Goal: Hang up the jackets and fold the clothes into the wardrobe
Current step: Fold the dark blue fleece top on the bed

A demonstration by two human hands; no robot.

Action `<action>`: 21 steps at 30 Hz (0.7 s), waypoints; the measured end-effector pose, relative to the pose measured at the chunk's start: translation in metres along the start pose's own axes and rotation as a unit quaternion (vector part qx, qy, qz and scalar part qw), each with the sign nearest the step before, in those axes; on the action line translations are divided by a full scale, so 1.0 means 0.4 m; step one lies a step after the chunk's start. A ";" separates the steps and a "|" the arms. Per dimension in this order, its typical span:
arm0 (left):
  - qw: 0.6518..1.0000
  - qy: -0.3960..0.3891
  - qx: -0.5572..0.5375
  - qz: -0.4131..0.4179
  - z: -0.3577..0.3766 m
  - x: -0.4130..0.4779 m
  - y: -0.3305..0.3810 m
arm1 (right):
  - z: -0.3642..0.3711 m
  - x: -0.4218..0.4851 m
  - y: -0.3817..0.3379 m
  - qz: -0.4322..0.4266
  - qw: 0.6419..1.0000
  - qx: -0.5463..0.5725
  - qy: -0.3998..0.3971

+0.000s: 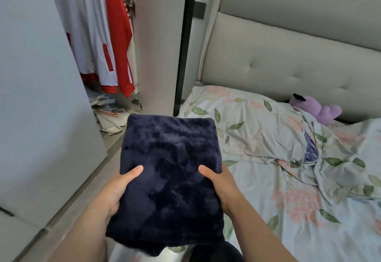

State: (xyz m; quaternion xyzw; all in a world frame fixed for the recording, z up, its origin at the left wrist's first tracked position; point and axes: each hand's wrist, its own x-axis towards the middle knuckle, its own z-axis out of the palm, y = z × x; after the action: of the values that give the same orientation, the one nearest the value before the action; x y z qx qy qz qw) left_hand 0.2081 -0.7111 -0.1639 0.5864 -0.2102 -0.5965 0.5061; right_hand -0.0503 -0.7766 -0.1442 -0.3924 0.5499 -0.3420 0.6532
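Fleece (pixel 171 169), navy and folded, gripped by left hand (pixel 112 193) and right hand (pixel 223 187), fingers hidden underneath.

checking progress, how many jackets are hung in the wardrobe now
2: a white jacket with red panels on the left and a red jacket right beside it. More may be hidden behind the wardrobe door. The folded navy garment held by left hand and right hand isn't hung.
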 end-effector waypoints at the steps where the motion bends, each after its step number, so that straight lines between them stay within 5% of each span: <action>1: 1.000 0.014 -0.007 0.016 -0.027 -0.014 -0.001 | 0.031 -0.004 0.004 -0.008 1.000 -0.006 -0.008; 14: 0.997 0.069 -0.022 0.002 -0.143 0.199 0.078 | 0.212 0.218 0.058 0.003 0.999 -0.019 0.042; 21: 0.996 0.081 -0.026 -0.036 -0.160 0.272 0.254 | 0.299 0.327 -0.097 0.048 0.998 -0.032 0.029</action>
State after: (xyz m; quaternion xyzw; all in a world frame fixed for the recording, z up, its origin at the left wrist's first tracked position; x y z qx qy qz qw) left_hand 0.3244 -0.8222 -0.1455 0.6270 -0.1317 -0.5697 0.5148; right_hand 0.0880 -0.8929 -0.1582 -0.3759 0.5979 -0.3037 0.6395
